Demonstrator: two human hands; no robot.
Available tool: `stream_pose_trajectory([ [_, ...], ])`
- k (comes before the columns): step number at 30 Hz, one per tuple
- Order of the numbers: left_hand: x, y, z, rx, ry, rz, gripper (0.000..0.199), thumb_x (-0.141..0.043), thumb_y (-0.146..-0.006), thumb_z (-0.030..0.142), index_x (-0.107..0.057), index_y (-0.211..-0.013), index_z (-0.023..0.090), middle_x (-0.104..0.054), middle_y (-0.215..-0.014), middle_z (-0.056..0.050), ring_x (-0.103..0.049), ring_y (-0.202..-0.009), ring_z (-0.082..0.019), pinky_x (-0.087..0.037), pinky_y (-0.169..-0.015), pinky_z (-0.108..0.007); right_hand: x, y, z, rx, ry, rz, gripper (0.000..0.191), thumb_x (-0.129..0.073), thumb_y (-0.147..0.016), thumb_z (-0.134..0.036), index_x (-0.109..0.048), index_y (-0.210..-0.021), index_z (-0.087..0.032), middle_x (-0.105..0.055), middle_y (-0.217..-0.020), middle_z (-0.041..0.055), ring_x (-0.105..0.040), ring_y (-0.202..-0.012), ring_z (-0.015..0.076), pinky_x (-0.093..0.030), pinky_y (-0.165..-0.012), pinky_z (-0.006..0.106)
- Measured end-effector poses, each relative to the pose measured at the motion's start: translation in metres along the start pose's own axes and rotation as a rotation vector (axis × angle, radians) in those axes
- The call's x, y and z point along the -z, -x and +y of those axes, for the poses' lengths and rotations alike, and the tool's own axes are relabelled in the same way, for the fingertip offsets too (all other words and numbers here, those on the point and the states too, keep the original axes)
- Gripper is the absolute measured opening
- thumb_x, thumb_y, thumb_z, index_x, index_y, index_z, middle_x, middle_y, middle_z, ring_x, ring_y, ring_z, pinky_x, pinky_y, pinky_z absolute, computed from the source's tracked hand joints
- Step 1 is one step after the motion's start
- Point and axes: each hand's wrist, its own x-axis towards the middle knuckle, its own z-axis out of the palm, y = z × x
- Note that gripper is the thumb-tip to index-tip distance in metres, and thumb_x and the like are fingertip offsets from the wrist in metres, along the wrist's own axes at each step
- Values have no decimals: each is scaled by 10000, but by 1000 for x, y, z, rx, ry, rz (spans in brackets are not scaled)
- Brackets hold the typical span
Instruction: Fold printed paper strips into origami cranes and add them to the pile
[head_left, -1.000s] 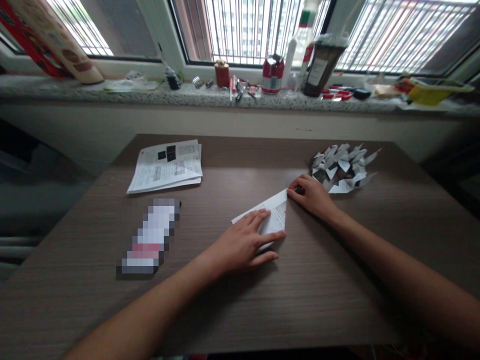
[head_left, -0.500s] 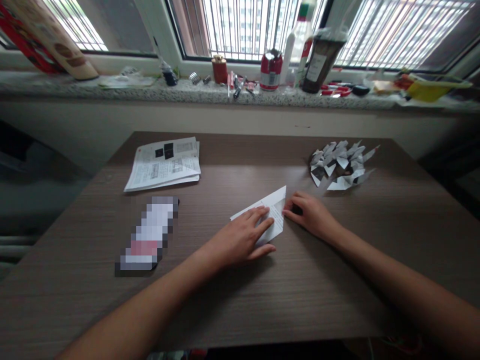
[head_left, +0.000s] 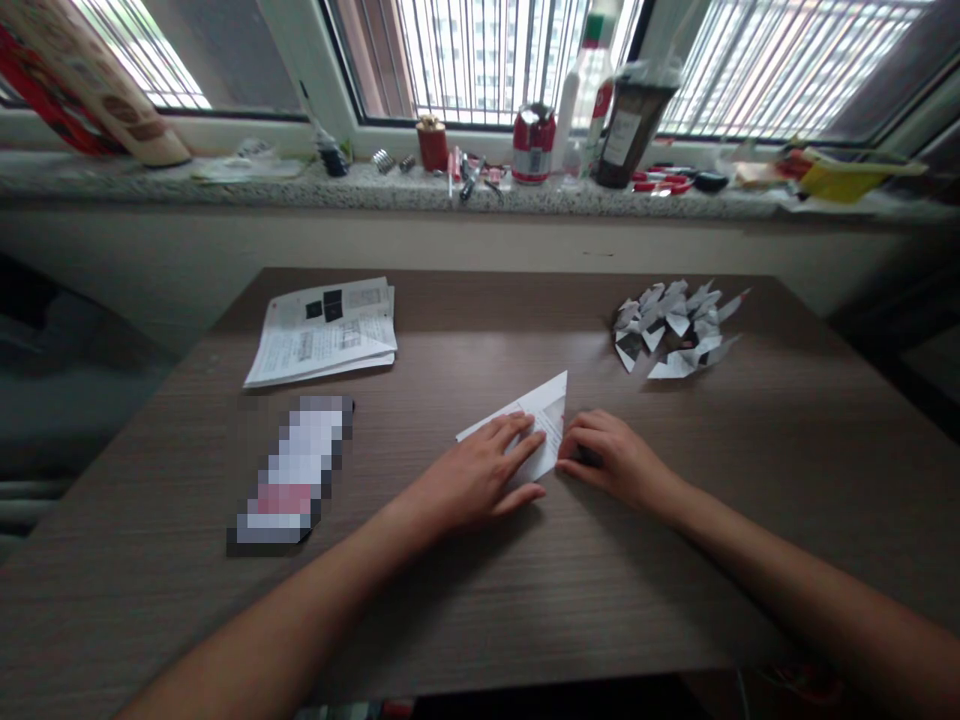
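A folded sheet of printed paper (head_left: 553, 405) lies flat on the wooden table, its pointed corner toward the window. My left hand (head_left: 480, 472) is open and rests on it, fingers stretched across the print and thumb on the table by the near edge. At the paper's right edge, near its lower corner, my right hand (head_left: 616, 452) is closed, with thumb and forefinger pinched against that edge. The paper beneath my left palm is hidden.
Folded printed sheets (head_left: 322, 335) lie at the back left, above a pixelated phone (head_left: 292, 470). A cluster of folded paper pieces (head_left: 675, 325) sits at the back right. The windowsill holds a can (head_left: 533, 145), a drink cup (head_left: 636, 125), a bottle and small items.
My right hand has slid down the paper's right edge toward me. The lower right flap now lies folded in, leaving a straighter edge. My left hand keeps its place on the paper.
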Motion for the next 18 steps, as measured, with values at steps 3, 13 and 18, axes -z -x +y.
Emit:
stream_pose_trajectory([
  [3, 0, 0, -1, -1, -17, -14, 635, -501, -1054, 554, -439, -1534, 144, -421, -1594, -197, -372, -1507, -357, -391, -1214, -489, 5, -1, -1, -31, -41, 28, 80, -691, -974, -258, -659, -909, -223, -680, -954, 49, -615, -912, 220, -487, -807, 356],
  [13, 4, -2, -4, -39, 56, 12, 524, -505, -1052, 548, -535, -1447, 205, -487, -1572, -136, -445, -1472, -323, -311, -1263, -521, 13, -19, 10, -91, 100, 189, 154, -637, -988, -282, -703, -1120, -239, -673, -1071, 100, -635, -1010, 278, -520, -905, 435],
  [18, 6, -3, -4, -40, 89, -7, 466, -530, -1053, 505, -550, -1421, 220, -480, -1583, -117, -440, -1477, -300, -298, -1277, -502, 6, -26, 13, -127, 180, 189, 190, -645, -985, -333, -705, -1137, -236, -662, -1110, 113, -615, -1046, 299, -503, -940, 464],
])
